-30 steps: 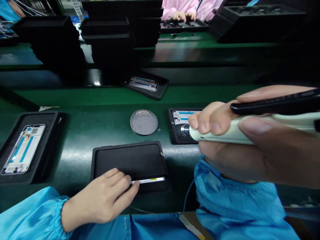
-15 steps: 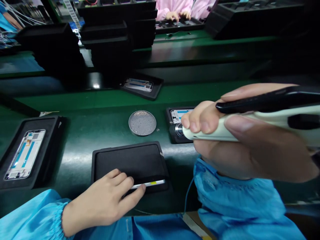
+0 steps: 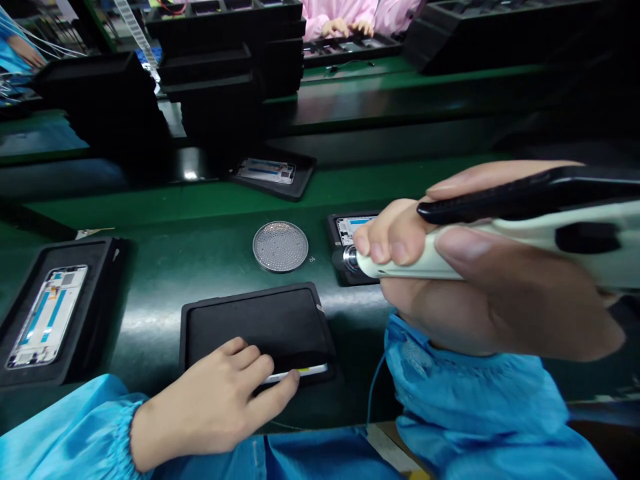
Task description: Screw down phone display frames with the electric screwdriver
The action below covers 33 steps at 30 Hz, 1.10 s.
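Head-cam view, clock dirs from centre of frame. R hand [image 3: 480, 293] at approx 3 o'clock, clenched round a cream electric screwdriver [image 3: 415, 260] w/ black grip band on top; fingers [image 3: 390, 233] curled under, thumb [image 3: 475, 253] pressed along the body. Steel chuck [image 3: 351, 259] at the driver's nose sits over the near corner of a black tray [image 3: 345, 277] holding a phone frame [image 3: 354, 229]; can't tell if it's touching anything. L hand [image 3: 215, 400] at approx 6 o'clock, lying on a black rectangular pad [image 3: 255, 327], fingers loosely spread, thumb tip at a thin white strip w/ yellow mark [image 3: 300, 373] along the pad's lower edge. Can't tell if it's pinching the strip or only touching.

Perforated round metal dish [image 3: 280, 247] on the green bench [image 3: 200, 200] just above the pad, approx 12 o'clock, near the tray under the driver. Another phone frame [image 3: 47, 317] in a black tray [image 3: 97, 307] at 9 o'clock. A third tray w/ frame [image 3: 265, 172] further up at 12, past the bench edge. Stacks of black trays [image 3: 215, 87] beyond it. Far off at 12 o'clock, a co-worker's hands [image 3: 345, 27] in pink sleeves, over a tray. Person's own blue smock sleeves [image 3: 475, 380] at bottom of view, thin blue cable [image 3: 373, 387] beside R sleeve.
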Motion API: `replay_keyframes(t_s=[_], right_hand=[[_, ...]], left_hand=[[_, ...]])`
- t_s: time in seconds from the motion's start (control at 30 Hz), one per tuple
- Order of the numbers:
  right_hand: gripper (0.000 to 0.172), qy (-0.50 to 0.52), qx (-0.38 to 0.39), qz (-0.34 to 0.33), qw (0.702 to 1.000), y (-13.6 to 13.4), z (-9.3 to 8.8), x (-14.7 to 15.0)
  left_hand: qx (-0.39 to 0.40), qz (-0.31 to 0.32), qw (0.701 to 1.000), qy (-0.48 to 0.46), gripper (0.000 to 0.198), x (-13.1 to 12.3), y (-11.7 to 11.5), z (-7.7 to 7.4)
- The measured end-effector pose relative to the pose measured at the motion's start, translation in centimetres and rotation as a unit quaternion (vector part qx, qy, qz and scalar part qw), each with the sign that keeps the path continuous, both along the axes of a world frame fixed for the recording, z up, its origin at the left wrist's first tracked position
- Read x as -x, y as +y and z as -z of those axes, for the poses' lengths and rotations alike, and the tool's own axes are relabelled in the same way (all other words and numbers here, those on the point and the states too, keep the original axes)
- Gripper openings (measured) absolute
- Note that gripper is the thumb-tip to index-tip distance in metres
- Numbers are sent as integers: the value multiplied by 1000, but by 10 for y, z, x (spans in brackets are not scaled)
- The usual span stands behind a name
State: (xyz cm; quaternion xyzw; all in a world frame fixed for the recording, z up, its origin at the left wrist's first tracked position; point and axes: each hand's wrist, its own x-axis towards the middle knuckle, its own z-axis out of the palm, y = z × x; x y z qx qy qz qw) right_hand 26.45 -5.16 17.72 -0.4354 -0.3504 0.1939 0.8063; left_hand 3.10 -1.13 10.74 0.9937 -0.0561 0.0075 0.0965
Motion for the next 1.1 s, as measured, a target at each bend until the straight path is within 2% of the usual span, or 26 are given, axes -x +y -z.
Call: replay_keyframes(t_s=[0.17,0.37,0.5,0.57,0.7,0.83,0.9,0.97,1.03,1.1], right_hand=[[15,-9,36,-18,999,-2,-2,-2],[17,-6,18,2,1000,-4,2,-1],[14,-13,7,-4,1000,-3,4,-2],[14,-16,0,3,1000,-2,4,-2],[16,-6,-6,0,1000,3,10,-3],[18,0,-33,-6,999,3,17,-7],[22,13,-35,1,999,2,18,-12],[24,33,-27,18,999,2,17,-19],[20,49,-11,36,998,2,15,-27],[18,61,-5,53,997,5,16,-35]], left_hand=[[4,5,1000,-2,43,1,2,1],[8,7,1000,7,44,3,1,-1],[12,-1,1000,-1,47,2,15,4],[2,-30,999,16,44,-2,30,11],[-47,-144,986,67,32,-12,60,33],[-56,-187,976,96,24,-5,70,49],[-50,-196,974,102,26,9,72,48],[-46,-224,968,102,26,26,80,40],[-47,-278,955,94,24,42,101,29],[-57,-351,931,80,22,52,139,16]])
